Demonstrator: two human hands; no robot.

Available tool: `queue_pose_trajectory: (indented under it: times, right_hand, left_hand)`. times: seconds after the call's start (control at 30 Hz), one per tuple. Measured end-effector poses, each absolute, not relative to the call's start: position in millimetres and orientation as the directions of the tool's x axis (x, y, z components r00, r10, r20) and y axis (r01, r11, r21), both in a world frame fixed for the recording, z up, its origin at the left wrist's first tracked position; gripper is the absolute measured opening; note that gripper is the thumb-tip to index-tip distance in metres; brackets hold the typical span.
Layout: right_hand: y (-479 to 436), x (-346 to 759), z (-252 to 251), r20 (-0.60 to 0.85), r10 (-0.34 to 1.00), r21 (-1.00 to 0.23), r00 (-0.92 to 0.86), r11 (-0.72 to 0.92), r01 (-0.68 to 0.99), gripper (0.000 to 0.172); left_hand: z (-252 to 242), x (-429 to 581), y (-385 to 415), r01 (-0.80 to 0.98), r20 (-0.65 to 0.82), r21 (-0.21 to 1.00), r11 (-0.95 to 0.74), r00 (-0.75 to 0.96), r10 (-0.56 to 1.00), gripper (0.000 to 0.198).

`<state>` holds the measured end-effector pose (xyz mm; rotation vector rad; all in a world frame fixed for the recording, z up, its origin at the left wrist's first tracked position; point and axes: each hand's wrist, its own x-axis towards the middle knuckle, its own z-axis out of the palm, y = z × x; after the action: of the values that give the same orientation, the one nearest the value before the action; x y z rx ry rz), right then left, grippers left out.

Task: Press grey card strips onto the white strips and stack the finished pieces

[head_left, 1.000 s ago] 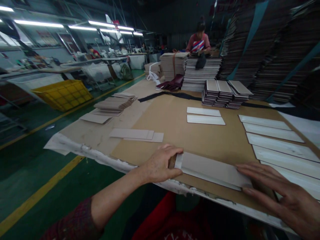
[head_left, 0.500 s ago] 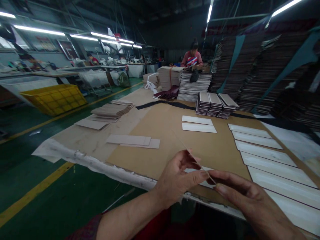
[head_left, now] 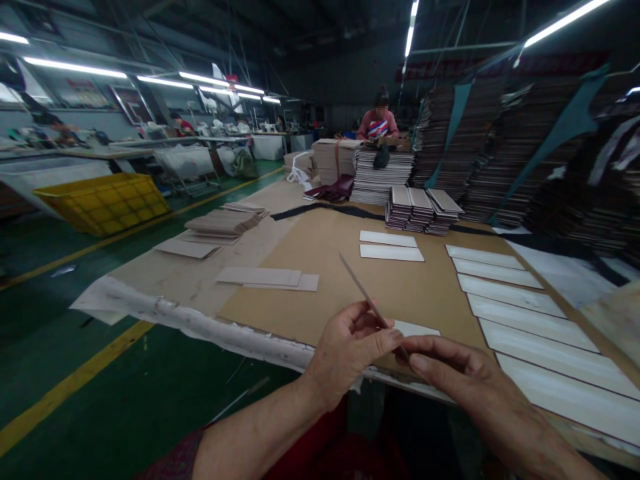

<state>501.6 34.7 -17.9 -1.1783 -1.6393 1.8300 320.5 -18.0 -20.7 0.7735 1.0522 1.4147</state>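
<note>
Both my hands grip one thin cardboard strip [head_left: 356, 279], seen nearly edge-on and tilted above the near edge of the table. My left hand [head_left: 345, 350] pinches it around its middle, thumb on the near side. At its lower end, my right hand [head_left: 445, 367] closes on it between thumb and fingers. Just behind my hands a white panel [head_left: 417, 329] lies flat, partly hidden by them. To the left, two overlapping grey-beige strips [head_left: 265, 277] rest on the brown tabletop [head_left: 310, 313].
White dark-edged panels [head_left: 530, 319] lie in an overlapping row at right, two more white panels [head_left: 391, 252] farther back. Cardboard pieces [head_left: 215, 225] are piled at left. Bundled panels [head_left: 420, 208] and tall stacks stand behind; a person [head_left: 380, 123] works beyond. A yellow bin [head_left: 105, 203] sits on the floor.
The cardboard strip has turned slightly in my hands, showing more of its face. My view has shifted a little, and my right hand sits slightly farther left. Both hands keep their hold.
</note>
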Motion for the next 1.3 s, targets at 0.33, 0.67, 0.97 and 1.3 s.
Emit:
queue_pose_trajectory:
  times: [0.33, 0.67, 0.97, 1.3]
  right_hand:
    - [25, 502, -2, -0.269, 0.728, -0.963, -0.631, -0.204, 0.175, 0.041]
    - [15, 507, 4, -0.305, 0.742, -0.952, -0.597, -0.216, 0.218, 0.040]
    - [25, 514, -9, -0.262, 0.753, -0.964, -0.604, -0.182, 0.192, 0.037]
    - [73, 549, 3, -0.032, 0.962, -0.898, -0.272, 0.092, 0.431, 0.050]
  left_hand:
    - [-21, 318, -28, -0.401, -0.085, 0.915, 0.036, -0.106, 0.991, 0.047]
    - [-18, 320, -33, -0.422, -0.117, 0.904, 0.067, -0.093, 0.989, 0.061]
    - [-25, 327, -28, -0.438, -0.057, 0.899, -0.012, -0.144, 0.988, 0.065]
    - [-36, 291, -11, -0.026, 0.189, 0.980, -0.196, -0.175, 0.966, 0.080]
